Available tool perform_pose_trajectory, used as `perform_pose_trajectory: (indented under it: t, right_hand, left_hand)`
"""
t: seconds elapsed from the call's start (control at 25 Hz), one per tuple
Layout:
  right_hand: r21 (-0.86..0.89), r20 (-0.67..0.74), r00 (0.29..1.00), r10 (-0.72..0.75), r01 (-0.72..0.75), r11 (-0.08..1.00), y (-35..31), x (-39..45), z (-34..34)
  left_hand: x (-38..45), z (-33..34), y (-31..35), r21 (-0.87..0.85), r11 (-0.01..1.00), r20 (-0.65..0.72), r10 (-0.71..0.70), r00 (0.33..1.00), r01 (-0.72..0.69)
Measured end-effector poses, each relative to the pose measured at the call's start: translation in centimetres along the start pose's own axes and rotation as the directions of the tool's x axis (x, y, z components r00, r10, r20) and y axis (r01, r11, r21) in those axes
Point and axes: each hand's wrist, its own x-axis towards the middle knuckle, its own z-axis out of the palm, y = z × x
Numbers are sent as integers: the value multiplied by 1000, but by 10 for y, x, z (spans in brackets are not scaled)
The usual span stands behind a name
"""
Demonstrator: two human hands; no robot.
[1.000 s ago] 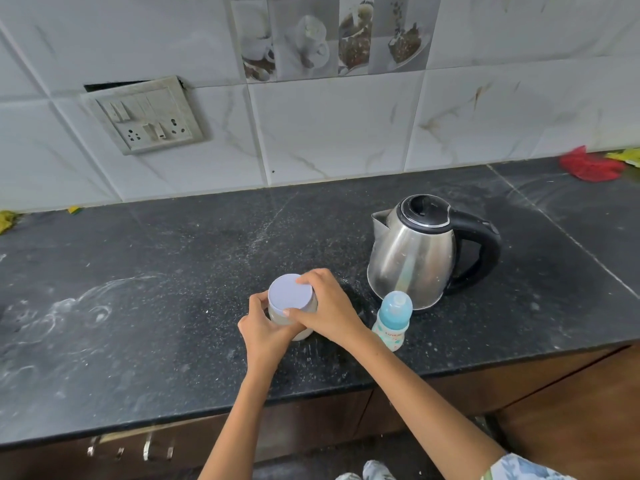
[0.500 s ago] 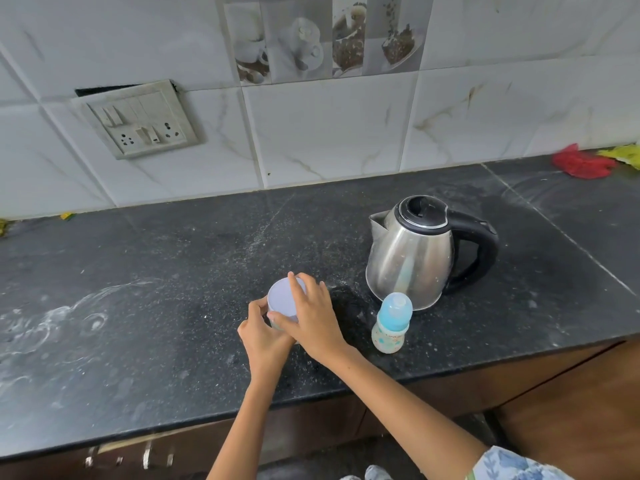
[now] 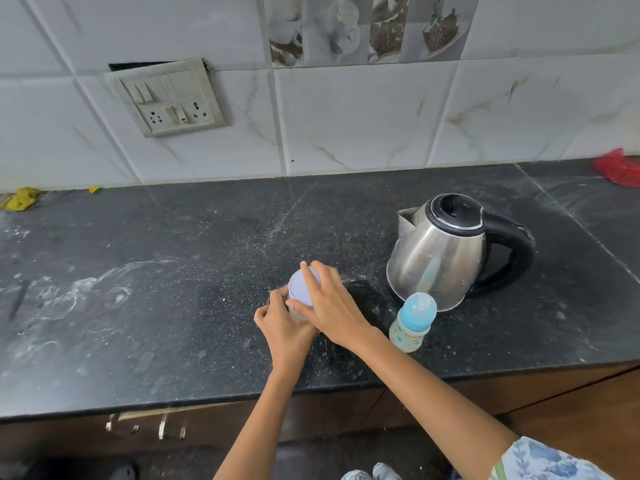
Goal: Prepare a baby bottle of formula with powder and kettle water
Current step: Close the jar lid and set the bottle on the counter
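Observation:
A small powder jar with a pale lilac lid stands on the black counter near its front edge. My left hand grips the jar's body from the near side. My right hand lies over the lid, fingers wrapped around its rim. The jar's body is mostly hidden by both hands. A baby bottle with a blue cap stands upright just right of my right wrist. Behind it sits a steel kettle with a black lid and handle, its spout pointing left.
A tiled wall with a switch and socket plate backs the counter. White powder smears cover the counter's left part. A red cloth lies at the far right, yellow scraps at the far left. Drawer handles sit below the edge.
My right hand has turned on the lid, its fingers sweeping over the top towards the left. The jar, bottle and kettle stay in place; the head camera shifted slightly.

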Motion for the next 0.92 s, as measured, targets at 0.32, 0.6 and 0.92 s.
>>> perform_pose_trajectory:
  t: [0.32, 0.6, 0.92]
  right_hand:
    - [281, 137, 978, 160, -193, 940, -5, 0, -23]
    - [89, 215, 954, 209, -232, 969, 45, -57, -124]
    - [79, 101, 940, 326, -334, 939, 78, -101, -118]
  left_hand:
    - [-2, -10, 11, 139, 987, 91, 66, 994, -78]
    - [9, -16, 17, 401, 873, 85, 267, 960, -278]
    - [14, -14, 26, 411, 865, 78, 282, 956, -288]
